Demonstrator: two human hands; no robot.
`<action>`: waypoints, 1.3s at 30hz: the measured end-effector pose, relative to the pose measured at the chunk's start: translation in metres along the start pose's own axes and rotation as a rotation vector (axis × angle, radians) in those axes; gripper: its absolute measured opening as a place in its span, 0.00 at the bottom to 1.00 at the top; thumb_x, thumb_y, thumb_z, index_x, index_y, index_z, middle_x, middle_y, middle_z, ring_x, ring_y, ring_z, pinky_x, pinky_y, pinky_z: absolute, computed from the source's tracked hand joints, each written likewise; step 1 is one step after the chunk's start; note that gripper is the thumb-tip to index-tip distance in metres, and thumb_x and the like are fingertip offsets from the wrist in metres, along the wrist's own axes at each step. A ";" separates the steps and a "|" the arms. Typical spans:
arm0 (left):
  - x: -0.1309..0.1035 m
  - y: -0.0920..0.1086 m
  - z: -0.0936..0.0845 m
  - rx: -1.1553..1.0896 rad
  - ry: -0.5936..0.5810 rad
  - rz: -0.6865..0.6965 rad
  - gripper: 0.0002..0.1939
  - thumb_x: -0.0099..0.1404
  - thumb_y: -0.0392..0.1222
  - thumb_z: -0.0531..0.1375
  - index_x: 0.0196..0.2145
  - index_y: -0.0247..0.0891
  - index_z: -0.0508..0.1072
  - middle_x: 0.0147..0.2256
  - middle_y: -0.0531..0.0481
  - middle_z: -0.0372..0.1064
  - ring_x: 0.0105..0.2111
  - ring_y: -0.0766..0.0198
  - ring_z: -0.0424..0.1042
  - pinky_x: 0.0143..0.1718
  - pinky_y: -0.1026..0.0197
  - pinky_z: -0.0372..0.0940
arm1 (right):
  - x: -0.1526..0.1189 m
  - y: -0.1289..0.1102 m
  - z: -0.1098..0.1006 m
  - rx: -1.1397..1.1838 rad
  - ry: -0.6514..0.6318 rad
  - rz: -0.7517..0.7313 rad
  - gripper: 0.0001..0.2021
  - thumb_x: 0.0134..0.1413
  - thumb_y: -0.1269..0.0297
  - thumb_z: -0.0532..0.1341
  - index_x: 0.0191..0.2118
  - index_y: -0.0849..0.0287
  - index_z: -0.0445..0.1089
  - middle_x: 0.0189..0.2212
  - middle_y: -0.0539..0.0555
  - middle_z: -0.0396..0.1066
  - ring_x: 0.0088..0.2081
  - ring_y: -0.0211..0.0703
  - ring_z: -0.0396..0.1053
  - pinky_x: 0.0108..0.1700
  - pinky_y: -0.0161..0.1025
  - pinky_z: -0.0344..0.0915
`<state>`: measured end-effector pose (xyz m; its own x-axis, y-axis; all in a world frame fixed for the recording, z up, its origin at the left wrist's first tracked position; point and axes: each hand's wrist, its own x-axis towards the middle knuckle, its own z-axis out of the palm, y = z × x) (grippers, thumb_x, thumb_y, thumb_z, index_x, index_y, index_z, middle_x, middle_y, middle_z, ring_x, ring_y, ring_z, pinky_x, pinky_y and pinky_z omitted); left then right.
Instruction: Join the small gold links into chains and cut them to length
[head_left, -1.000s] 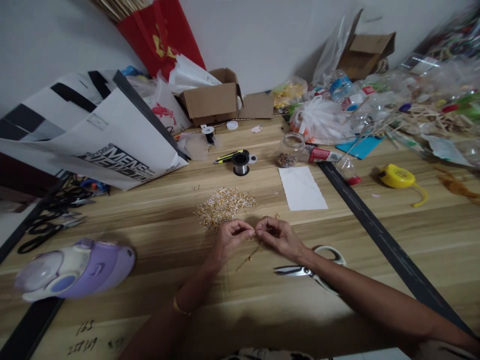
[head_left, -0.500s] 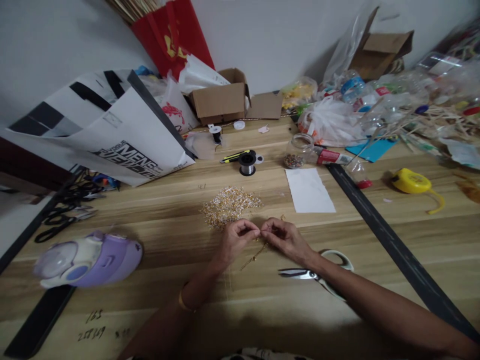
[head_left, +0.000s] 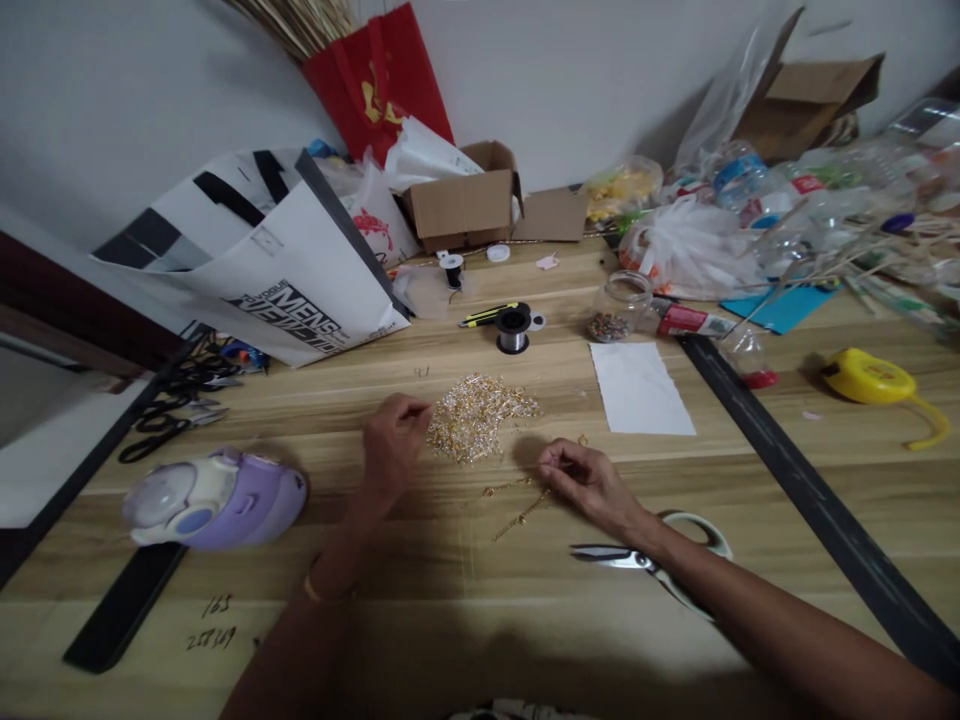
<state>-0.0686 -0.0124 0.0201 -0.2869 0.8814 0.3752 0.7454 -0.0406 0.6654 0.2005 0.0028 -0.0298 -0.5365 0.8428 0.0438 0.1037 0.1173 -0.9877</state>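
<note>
in the head view, the fingers of the left hand (head_left: 391, 448) are bent and drawn together at the left edge of a pile of gold and clear beads (head_left: 476, 415); whether they have hold of anything cannot be told; the fingers of the right hand (head_left: 591, 485) are pinched closed on a gold chain (head_left: 523, 519), its strands trailing leftward over the desk (head_left: 420, 620); scissors (head_left: 613, 556) lie partly behind the right forearm.

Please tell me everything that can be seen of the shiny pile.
The shiny pile is a low, loose heap of many tiny gold and clear pieces, glassy or metallic in look, too small to tell singly. It lies on the wood-grained table, edges ragged. The left hand is at its left edge; contact is unclear.
</note>
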 end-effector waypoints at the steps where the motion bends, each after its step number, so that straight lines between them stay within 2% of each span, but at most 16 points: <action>1: 0.002 -0.011 -0.009 0.121 0.052 0.042 0.08 0.59 0.43 0.59 0.26 0.37 0.72 0.28 0.50 0.71 0.32 0.62 0.69 0.39 0.61 0.63 | 0.000 0.000 0.000 -0.006 0.003 0.000 0.12 0.57 0.57 0.57 0.30 0.60 0.65 0.23 0.49 0.60 0.25 0.35 0.57 0.26 0.32 0.54; 3: 0.003 -0.034 -0.024 0.310 0.092 0.090 0.08 0.60 0.42 0.57 0.27 0.37 0.72 0.28 0.49 0.71 0.33 0.60 0.69 0.39 0.59 0.63 | 0.000 -0.001 0.000 -0.014 0.013 -0.001 0.12 0.57 0.56 0.57 0.30 0.61 0.65 0.23 0.49 0.60 0.26 0.35 0.58 0.27 0.32 0.54; 6: -0.001 -0.064 -0.039 0.531 0.085 0.057 0.08 0.61 0.40 0.55 0.28 0.37 0.71 0.29 0.46 0.71 0.33 0.57 0.69 0.39 0.56 0.63 | 0.001 -0.002 0.001 -0.009 0.027 -0.006 0.12 0.56 0.56 0.58 0.30 0.61 0.65 0.23 0.49 0.61 0.26 0.35 0.58 0.27 0.33 0.54; 8: -0.007 -0.074 -0.044 0.634 0.029 0.044 0.07 0.60 0.38 0.54 0.29 0.37 0.72 0.31 0.45 0.71 0.35 0.54 0.68 0.40 0.54 0.63 | 0.001 -0.003 0.001 -0.004 0.029 -0.004 0.12 0.56 0.57 0.58 0.30 0.61 0.65 0.23 0.49 0.61 0.26 0.35 0.57 0.27 0.33 0.54; 10: -0.012 -0.075 -0.045 0.694 -0.047 0.078 0.09 0.60 0.36 0.53 0.34 0.37 0.72 0.34 0.43 0.70 0.38 0.53 0.67 0.43 0.53 0.62 | 0.001 -0.002 0.001 -0.001 0.030 0.001 0.11 0.56 0.57 0.58 0.30 0.61 0.66 0.23 0.48 0.61 0.26 0.35 0.57 0.27 0.33 0.54; 13: -0.014 -0.065 -0.042 0.706 -0.022 0.112 0.15 0.61 0.37 0.53 0.45 0.34 0.70 0.41 0.39 0.67 0.44 0.50 0.65 0.48 0.49 0.61 | 0.002 -0.001 0.000 0.018 0.037 0.008 0.11 0.56 0.57 0.58 0.30 0.61 0.66 0.23 0.48 0.61 0.26 0.35 0.58 0.27 0.32 0.54; 16: -0.010 -0.045 -0.034 0.577 0.031 0.153 0.17 0.62 0.39 0.53 0.47 0.32 0.70 0.44 0.38 0.66 0.47 0.50 0.64 0.51 0.48 0.59 | 0.002 -0.001 -0.001 0.038 0.039 0.019 0.12 0.55 0.56 0.59 0.30 0.61 0.66 0.23 0.48 0.61 0.26 0.35 0.58 0.27 0.32 0.54; 19: -0.011 -0.018 -0.019 0.360 -0.001 0.207 0.14 0.63 0.41 0.54 0.44 0.35 0.71 0.43 0.41 0.68 0.47 0.53 0.65 0.53 0.49 0.59 | 0.002 -0.001 -0.001 0.044 0.031 0.022 0.13 0.56 0.55 0.59 0.30 0.61 0.65 0.23 0.48 0.60 0.26 0.34 0.57 0.27 0.32 0.54; 20: -0.013 -0.007 -0.012 0.265 -0.038 0.212 0.13 0.63 0.41 0.54 0.43 0.36 0.72 0.42 0.42 0.69 0.46 0.54 0.66 0.52 0.51 0.59 | 0.002 -0.001 -0.001 0.048 0.026 0.024 0.13 0.56 0.55 0.59 0.31 0.61 0.65 0.23 0.48 0.60 0.25 0.34 0.57 0.26 0.32 0.54; 22: -0.021 0.013 0.002 0.047 -0.203 0.210 0.10 0.62 0.40 0.55 0.39 0.37 0.74 0.39 0.44 0.72 0.42 0.58 0.69 0.49 0.55 0.62 | 0.001 -0.002 -0.001 0.063 0.021 0.030 0.13 0.56 0.55 0.59 0.31 0.61 0.65 0.23 0.48 0.61 0.25 0.33 0.56 0.26 0.31 0.53; 25: -0.033 0.037 0.026 -0.210 -0.432 0.130 0.08 0.60 0.38 0.58 0.35 0.38 0.76 0.37 0.45 0.74 0.39 0.60 0.71 0.45 0.58 0.65 | 0.001 -0.004 0.000 0.083 0.026 0.036 0.13 0.55 0.54 0.59 0.31 0.61 0.65 0.23 0.48 0.61 0.24 0.33 0.57 0.25 0.31 0.54; 27: -0.040 0.047 0.040 -0.326 -0.501 0.047 0.07 0.58 0.37 0.59 0.33 0.38 0.77 0.33 0.46 0.75 0.35 0.61 0.72 0.39 0.60 0.66 | 0.001 -0.005 0.000 0.083 0.022 0.028 0.14 0.55 0.54 0.60 0.31 0.62 0.66 0.23 0.48 0.62 0.24 0.33 0.57 0.25 0.31 0.54; 30: -0.047 0.056 0.054 -0.446 -0.564 -0.063 0.05 0.55 0.37 0.61 0.30 0.36 0.77 0.31 0.46 0.75 0.32 0.62 0.73 0.36 0.62 0.66 | 0.001 -0.006 -0.001 0.078 0.006 0.017 0.15 0.55 0.53 0.60 0.31 0.62 0.66 0.23 0.49 0.61 0.25 0.33 0.57 0.25 0.31 0.54; 39: -0.053 0.057 0.068 -0.567 -0.521 -0.267 0.04 0.52 0.39 0.63 0.25 0.35 0.75 0.25 0.49 0.73 0.27 0.65 0.70 0.30 0.65 0.63 | 0.001 -0.007 -0.001 0.100 0.016 0.004 0.15 0.54 0.52 0.60 0.30 0.62 0.67 0.24 0.50 0.63 0.26 0.35 0.59 0.27 0.32 0.56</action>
<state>0.0300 -0.0294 -0.0061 0.0086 0.9952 -0.0975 0.2332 0.0928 0.9680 0.1996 0.0035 -0.0231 -0.5223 0.8518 0.0416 0.0207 0.0615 -0.9979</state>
